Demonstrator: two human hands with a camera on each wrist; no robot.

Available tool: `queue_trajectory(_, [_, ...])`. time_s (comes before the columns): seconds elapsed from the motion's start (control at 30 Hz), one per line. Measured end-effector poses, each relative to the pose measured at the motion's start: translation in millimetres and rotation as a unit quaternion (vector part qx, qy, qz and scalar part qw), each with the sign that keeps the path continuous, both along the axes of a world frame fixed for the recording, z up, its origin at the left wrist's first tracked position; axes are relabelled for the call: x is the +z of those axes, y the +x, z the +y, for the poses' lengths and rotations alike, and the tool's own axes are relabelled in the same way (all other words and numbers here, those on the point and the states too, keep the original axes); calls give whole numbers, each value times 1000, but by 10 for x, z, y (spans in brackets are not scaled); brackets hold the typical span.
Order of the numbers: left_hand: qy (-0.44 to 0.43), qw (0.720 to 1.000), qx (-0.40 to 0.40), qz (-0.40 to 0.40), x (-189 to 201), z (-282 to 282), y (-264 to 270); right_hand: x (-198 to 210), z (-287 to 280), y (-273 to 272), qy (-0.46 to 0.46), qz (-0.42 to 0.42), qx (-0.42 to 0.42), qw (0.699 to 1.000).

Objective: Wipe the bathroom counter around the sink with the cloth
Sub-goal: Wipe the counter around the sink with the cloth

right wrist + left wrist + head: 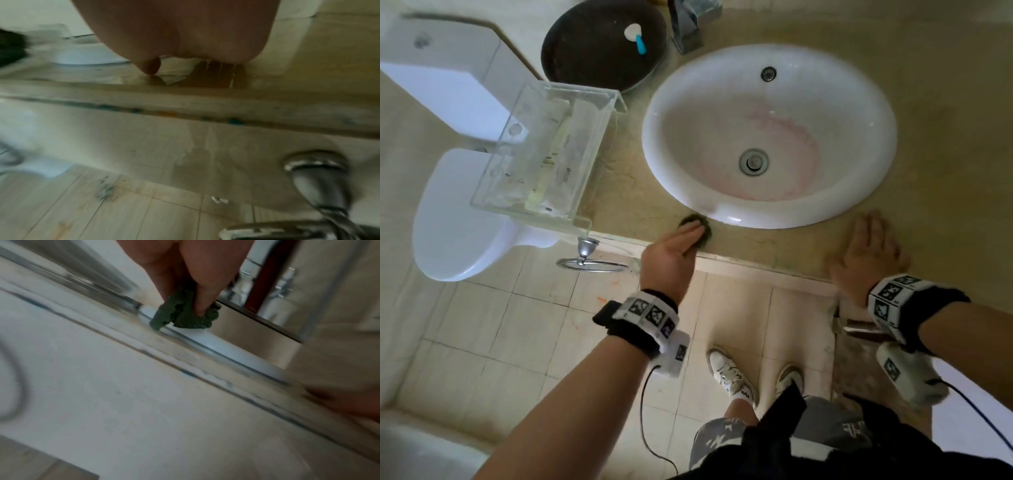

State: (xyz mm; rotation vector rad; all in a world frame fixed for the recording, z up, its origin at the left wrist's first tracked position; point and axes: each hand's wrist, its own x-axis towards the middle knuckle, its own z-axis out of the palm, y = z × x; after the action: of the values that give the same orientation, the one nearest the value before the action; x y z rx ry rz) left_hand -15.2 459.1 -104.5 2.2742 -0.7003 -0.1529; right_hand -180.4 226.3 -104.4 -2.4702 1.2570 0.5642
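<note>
A dark green cloth lies bunched on the beige counter, at the front-left rim of the white oval sink. My left hand lies over the cloth with its fingers stretched across it. In the left wrist view the cloth is wadded between thumb and fingers of that hand, right at the sink rim. My right hand rests flat, fingers spread, on the counter's front edge to the right of the sink and holds nothing. The right wrist view shows only its palm.
A clear glass shelf juts over the counter's left end, above a white toilet. A dark round basin and the faucet stand behind the sink. A towel ring hangs under the edge; a chrome drain pipe runs below.
</note>
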Motion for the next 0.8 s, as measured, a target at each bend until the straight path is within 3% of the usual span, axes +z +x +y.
queue_trajectory(0.13, [77, 988, 132, -2, 28, 270, 534, -73, -176, -30, 10, 40, -7, 999])
queue_trajectory(0.33, [122, 975, 185, -9, -99, 267, 631, -49, -243, -29, 42, 72, 23, 996])
queue_trajectory(0.57, [88, 995, 40, -25, -157, -342, -26, 3, -249, 7, 54, 94, 26, 994])
queue_trajectory(0.8, [42, 991, -117, -49, -288, -767, -622, 30, -256, 10, 56, 98, 38, 993])
